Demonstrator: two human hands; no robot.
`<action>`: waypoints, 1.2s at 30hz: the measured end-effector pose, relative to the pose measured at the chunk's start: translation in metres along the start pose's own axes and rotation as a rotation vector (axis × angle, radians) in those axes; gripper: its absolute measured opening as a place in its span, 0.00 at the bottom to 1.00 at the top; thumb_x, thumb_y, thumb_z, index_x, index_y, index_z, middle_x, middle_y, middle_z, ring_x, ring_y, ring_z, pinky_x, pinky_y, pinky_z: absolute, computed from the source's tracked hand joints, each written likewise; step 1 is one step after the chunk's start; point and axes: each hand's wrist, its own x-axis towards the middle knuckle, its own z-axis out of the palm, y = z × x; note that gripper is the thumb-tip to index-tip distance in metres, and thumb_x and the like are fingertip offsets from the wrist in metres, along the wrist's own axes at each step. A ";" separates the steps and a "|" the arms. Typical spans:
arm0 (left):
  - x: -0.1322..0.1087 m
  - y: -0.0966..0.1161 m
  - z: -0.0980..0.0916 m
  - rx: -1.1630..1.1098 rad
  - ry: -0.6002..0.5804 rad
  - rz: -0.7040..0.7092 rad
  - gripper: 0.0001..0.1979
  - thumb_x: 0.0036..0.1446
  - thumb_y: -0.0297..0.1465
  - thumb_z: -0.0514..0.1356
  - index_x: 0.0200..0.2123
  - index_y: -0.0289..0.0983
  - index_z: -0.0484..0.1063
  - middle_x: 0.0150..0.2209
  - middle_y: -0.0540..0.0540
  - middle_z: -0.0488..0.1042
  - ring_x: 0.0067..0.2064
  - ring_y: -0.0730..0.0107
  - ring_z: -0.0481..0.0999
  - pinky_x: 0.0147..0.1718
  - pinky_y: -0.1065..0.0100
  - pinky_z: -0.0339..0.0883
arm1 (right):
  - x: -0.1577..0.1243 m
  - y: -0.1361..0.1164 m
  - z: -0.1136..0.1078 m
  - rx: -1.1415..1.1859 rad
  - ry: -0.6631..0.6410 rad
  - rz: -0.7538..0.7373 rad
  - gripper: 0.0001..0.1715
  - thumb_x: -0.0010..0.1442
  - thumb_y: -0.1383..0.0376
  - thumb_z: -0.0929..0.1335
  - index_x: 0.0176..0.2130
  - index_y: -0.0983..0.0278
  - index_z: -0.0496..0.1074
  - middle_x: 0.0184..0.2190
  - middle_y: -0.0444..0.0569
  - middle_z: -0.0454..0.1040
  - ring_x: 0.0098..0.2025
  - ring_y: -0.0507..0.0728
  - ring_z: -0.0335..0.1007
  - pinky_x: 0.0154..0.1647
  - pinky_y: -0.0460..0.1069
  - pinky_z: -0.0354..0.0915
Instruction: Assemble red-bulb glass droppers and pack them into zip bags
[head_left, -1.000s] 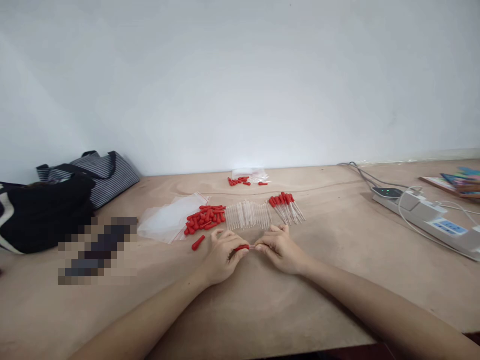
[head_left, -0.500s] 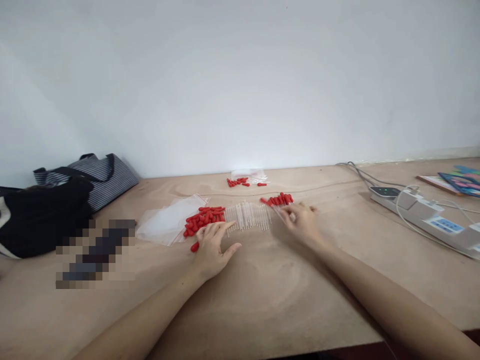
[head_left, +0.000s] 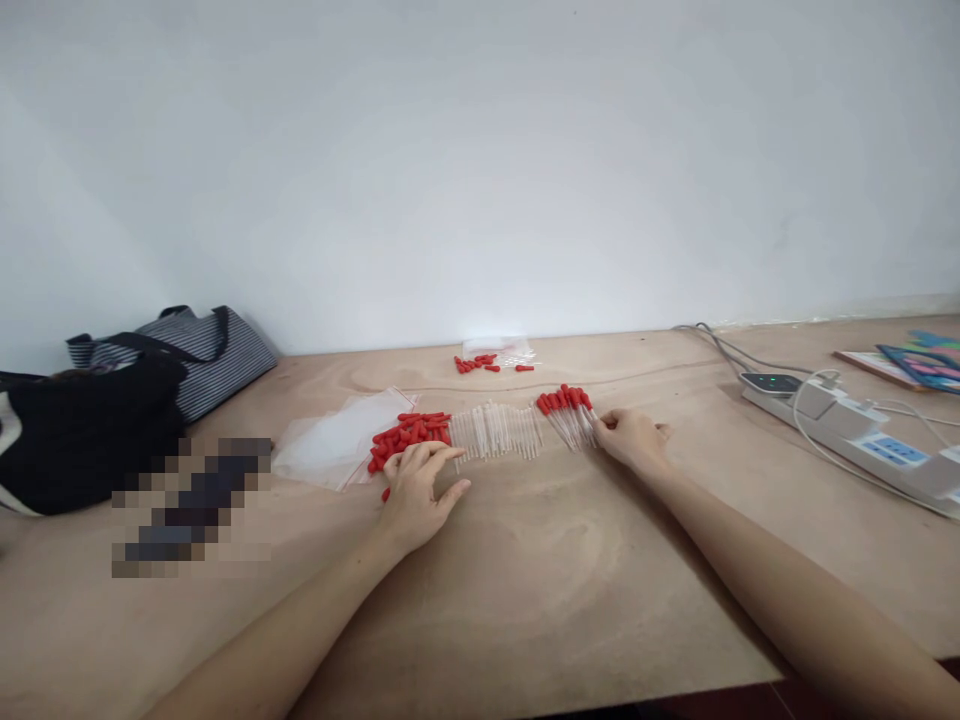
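Note:
My left hand (head_left: 416,495) rests with its fingers apart at the near edge of a heap of red rubber bulbs (head_left: 409,435). Its index fingertip reaches the left end of a row of clear thin tubes (head_left: 495,432). To the right of that row lies a fan of droppers (head_left: 574,418), clear tubes with red bulbs on their far ends. My right hand (head_left: 634,438) is at the fan's right side, thumb and fingers pinched on the outermost dropper. A single red bulb (head_left: 386,494) peeks out beside my left hand, partly covered by it.
Clear zip bags (head_left: 330,440) lie left of the bulbs. More red bulbs (head_left: 474,364) and a small bag (head_left: 499,348) sit near the wall. A power strip (head_left: 855,430) with cables stands at right, and a black bag (head_left: 90,430) and striped bag (head_left: 232,360) at left.
My right hand has moved slightly right, and the dropper it carried now lies among the fanned droppers. My left hand has shifted a little left over the bulbs.

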 end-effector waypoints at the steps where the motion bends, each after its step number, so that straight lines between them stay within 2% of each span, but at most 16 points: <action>1: 0.000 0.000 -0.001 0.000 -0.002 -0.003 0.14 0.51 0.35 0.56 0.43 0.43 0.66 0.43 0.46 0.68 0.47 0.58 0.64 0.46 0.53 0.48 | -0.001 0.000 0.000 -0.011 -0.013 -0.011 0.15 0.50 0.60 0.61 0.27 0.60 0.74 0.25 0.49 0.74 0.35 0.60 0.67 0.44 0.58 0.45; 9: 0.001 -0.001 -0.003 -0.004 -0.033 -0.017 0.11 0.51 0.35 0.57 0.40 0.43 0.68 0.42 0.47 0.69 0.46 0.59 0.64 0.45 0.53 0.48 | -0.008 -0.007 0.001 -0.093 -0.020 -0.070 0.16 0.53 0.59 0.60 0.32 0.60 0.74 0.31 0.51 0.75 0.39 0.61 0.67 0.44 0.57 0.47; 14: 0.002 0.000 -0.004 -0.001 -0.055 -0.026 0.11 0.50 0.34 0.57 0.39 0.43 0.68 0.41 0.47 0.69 0.46 0.59 0.64 0.44 0.53 0.48 | -0.011 -0.013 -0.001 -0.126 -0.027 -0.099 0.16 0.54 0.60 0.59 0.31 0.60 0.75 0.30 0.51 0.75 0.41 0.61 0.66 0.45 0.58 0.46; 21: 0.005 -0.004 -0.010 0.047 -0.067 -0.059 0.11 0.50 0.34 0.58 0.39 0.43 0.69 0.42 0.46 0.69 0.46 0.58 0.64 0.43 0.54 0.49 | -0.005 -0.002 -0.003 -0.105 -0.018 -0.088 0.17 0.53 0.57 0.60 0.33 0.59 0.75 0.30 0.51 0.75 0.40 0.61 0.66 0.44 0.58 0.45; 25: 0.007 -0.013 -0.017 0.083 -0.123 -0.071 0.12 0.47 0.35 0.59 0.38 0.43 0.69 0.40 0.47 0.70 0.44 0.58 0.65 0.41 0.55 0.51 | -0.004 -0.001 -0.004 -0.050 0.027 -0.106 0.17 0.53 0.57 0.59 0.33 0.58 0.74 0.30 0.49 0.74 0.40 0.61 0.65 0.43 0.57 0.45; 28: 0.008 -0.023 -0.024 0.097 -0.167 -0.043 0.11 0.46 0.36 0.60 0.36 0.42 0.70 0.39 0.47 0.71 0.43 0.58 0.66 0.41 0.56 0.52 | -0.009 -0.012 -0.004 0.007 0.076 -0.192 0.15 0.53 0.60 0.60 0.32 0.59 0.74 0.31 0.48 0.74 0.39 0.59 0.64 0.42 0.55 0.45; 32: 0.009 -0.034 -0.032 0.128 -0.209 -0.056 0.11 0.45 0.36 0.60 0.34 0.41 0.70 0.38 0.47 0.71 0.42 0.57 0.68 0.40 0.56 0.54 | -0.016 -0.039 0.004 -0.011 0.049 -0.362 0.13 0.53 0.60 0.61 0.30 0.61 0.73 0.31 0.49 0.74 0.39 0.58 0.63 0.41 0.54 0.45; 36: 0.010 -0.037 -0.041 0.173 -0.256 -0.096 0.11 0.44 0.36 0.61 0.33 0.41 0.70 0.36 0.46 0.72 0.41 0.56 0.69 0.37 0.59 0.57 | -0.014 -0.063 0.013 -0.130 0.020 -0.370 0.14 0.54 0.60 0.61 0.30 0.63 0.73 0.32 0.52 0.73 0.41 0.61 0.61 0.42 0.56 0.46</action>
